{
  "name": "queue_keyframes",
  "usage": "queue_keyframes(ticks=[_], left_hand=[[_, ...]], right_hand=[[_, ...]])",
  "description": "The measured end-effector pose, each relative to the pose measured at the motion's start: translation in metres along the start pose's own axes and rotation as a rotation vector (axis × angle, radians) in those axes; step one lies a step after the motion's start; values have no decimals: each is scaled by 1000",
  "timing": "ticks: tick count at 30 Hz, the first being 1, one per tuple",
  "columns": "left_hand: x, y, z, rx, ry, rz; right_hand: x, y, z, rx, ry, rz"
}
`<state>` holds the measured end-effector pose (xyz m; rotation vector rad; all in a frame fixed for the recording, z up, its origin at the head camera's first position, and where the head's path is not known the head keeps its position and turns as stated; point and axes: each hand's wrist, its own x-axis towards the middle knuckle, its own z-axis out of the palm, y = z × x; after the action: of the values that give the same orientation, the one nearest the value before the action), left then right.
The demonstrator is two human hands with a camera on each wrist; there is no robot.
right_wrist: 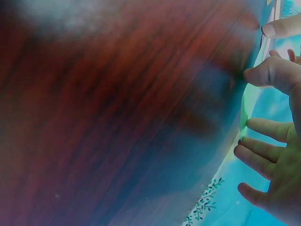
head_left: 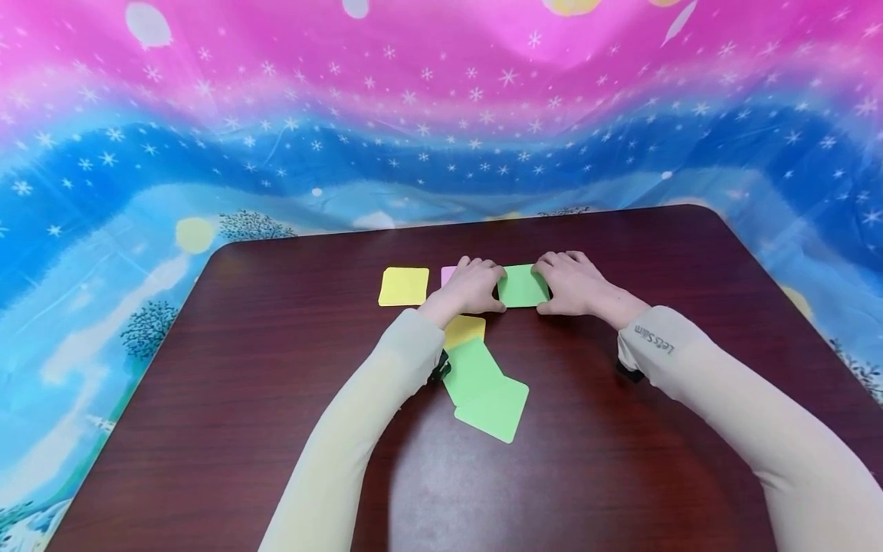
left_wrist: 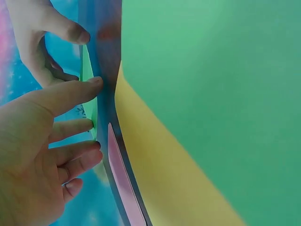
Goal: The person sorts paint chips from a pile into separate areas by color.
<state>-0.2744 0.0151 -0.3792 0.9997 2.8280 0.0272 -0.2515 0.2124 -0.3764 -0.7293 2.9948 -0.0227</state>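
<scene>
Near the back of the table, a green square card (head_left: 522, 287) with rounded corners lies between my two hands. My left hand (head_left: 474, 285) grips its left side, thumb at the near corner and fingers towards the far one. On the opposite side, my right hand (head_left: 571, 282) holds the right edge in the same way. Seen from the right wrist, the green card (right_wrist: 249, 99) shows as a thin, slightly bowed strip by the fingertips. A pink card (head_left: 447, 274) is mostly hidden behind my left hand; its edge shows in the left wrist view.
To the left sits a yellow card pile (head_left: 404, 287) with slightly uneven edges. Closer to me, a yellow card (head_left: 465, 330) and two overlapping green cards (head_left: 493, 408) lie fanned out, partly under my left forearm. A patterned cloth (head_left: 441, 115) hangs behind the dark wooden table (head_left: 241, 399).
</scene>
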Motion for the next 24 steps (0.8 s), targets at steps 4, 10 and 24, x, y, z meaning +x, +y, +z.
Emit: queue_keyframes(ticks=[4, 10, 24], left_hand=[[5, 0, -2, -2, -5, -12], [11, -1, -3, -28, -38, -38], [17, -3, -4, -53, -45, -47]], right_hand=[[4, 2, 0, 9, 5, 11], [11, 5, 2, 23, -25, 21], [19, 7, -2, 11, -68, 41]])
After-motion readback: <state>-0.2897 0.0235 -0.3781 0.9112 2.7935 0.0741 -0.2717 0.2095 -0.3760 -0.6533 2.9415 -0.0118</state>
